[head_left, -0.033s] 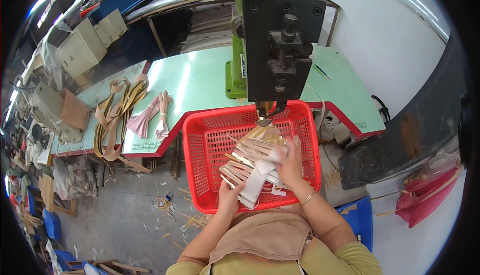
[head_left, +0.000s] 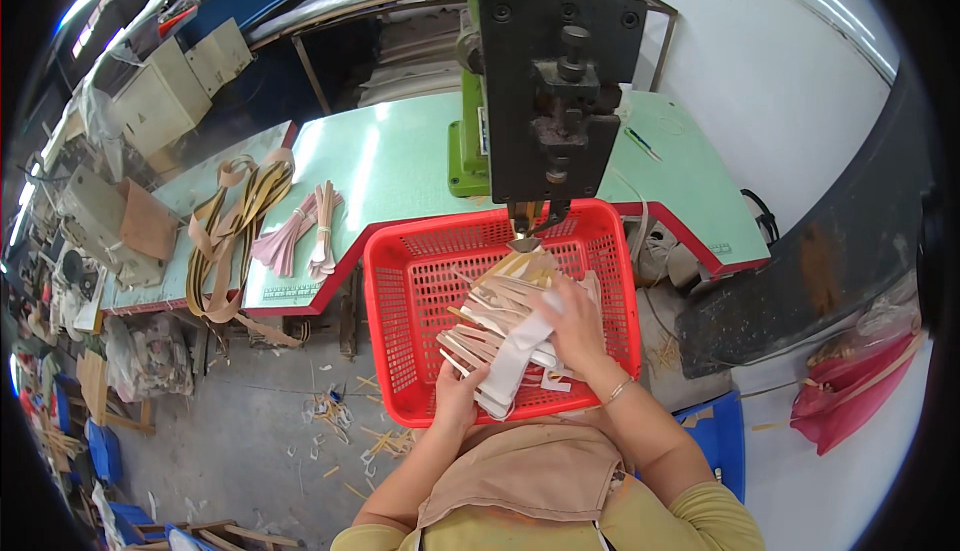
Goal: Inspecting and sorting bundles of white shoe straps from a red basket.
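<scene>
A red plastic basket (head_left: 390, 326) stands in front of me, with a loose heap of beige and white strips (head_left: 495, 301) in it. At the basket's near left side, my left hand (head_left: 457, 396) is closed on the lower end of a white strip (head_left: 513, 356), among other strip ends. The white strip slants up to my right hand (head_left: 577, 331), whose fingers are curled round its upper end over the heap. Part of that grip is hidden by the back of the hand. Just above the heap hangs the metal tip (head_left: 524, 243) of a green and black machine (head_left: 560, 81).
A green-topped table (head_left: 400, 161) with a red edge lies behind the basket. On its left are tied strip bundles (head_left: 322, 236) and coiled striped bands (head_left: 240, 221). Scraps (head_left: 335, 416) litter the floor. A blue bin (head_left: 722, 451) stands at my right, below a dark curved machine body (head_left: 800, 271).
My right hand has shifted slightly, and the folded white strip now lies straighter between my hands. My left hand stays nearly in place.
</scene>
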`<state>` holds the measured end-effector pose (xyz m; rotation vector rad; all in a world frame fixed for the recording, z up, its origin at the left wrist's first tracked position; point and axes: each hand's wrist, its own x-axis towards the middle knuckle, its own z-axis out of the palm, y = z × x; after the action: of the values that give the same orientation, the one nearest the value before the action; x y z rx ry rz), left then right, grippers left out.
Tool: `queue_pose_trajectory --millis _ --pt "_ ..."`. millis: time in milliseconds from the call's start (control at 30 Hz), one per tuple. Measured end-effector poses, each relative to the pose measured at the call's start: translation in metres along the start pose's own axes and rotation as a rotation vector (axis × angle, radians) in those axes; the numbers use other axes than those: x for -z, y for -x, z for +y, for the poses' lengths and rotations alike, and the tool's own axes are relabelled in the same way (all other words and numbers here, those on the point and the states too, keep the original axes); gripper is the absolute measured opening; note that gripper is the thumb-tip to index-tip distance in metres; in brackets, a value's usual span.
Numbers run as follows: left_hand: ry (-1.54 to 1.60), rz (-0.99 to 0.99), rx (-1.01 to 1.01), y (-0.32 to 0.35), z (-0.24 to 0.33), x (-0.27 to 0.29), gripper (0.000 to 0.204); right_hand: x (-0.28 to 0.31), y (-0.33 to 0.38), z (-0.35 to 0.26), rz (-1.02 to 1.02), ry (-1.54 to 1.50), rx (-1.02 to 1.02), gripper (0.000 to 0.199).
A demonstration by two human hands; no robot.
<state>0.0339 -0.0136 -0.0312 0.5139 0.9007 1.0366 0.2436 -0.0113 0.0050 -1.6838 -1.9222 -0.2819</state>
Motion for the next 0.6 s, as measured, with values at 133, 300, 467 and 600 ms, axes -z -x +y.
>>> queue_pose_trajectory --millis 133,300,467,600 --pt "0.021 -0.050 0.136 0.021 0.041 -0.016 0.035 -0.017 -0.001 0.026 -0.365 -0.646 -0.245 0.034" --pt "-0.086 -0.040 -0.055 0.035 0.068 -0.020 0.034 -0.034 -0.009 0.057 0.076 -0.943 -0.726 0.036" --pt "-0.045 0.034 0.015 0.022 0.050 0.004 0.035 -0.001 -0.010 0.018 0.275 -0.272 -0.431 0.050" --pt "-0.043 0.029 0.026 0.025 0.055 -0.007 0.033 0.008 0.011 -0.023 -0.308 -0.256 0.120 0.060"
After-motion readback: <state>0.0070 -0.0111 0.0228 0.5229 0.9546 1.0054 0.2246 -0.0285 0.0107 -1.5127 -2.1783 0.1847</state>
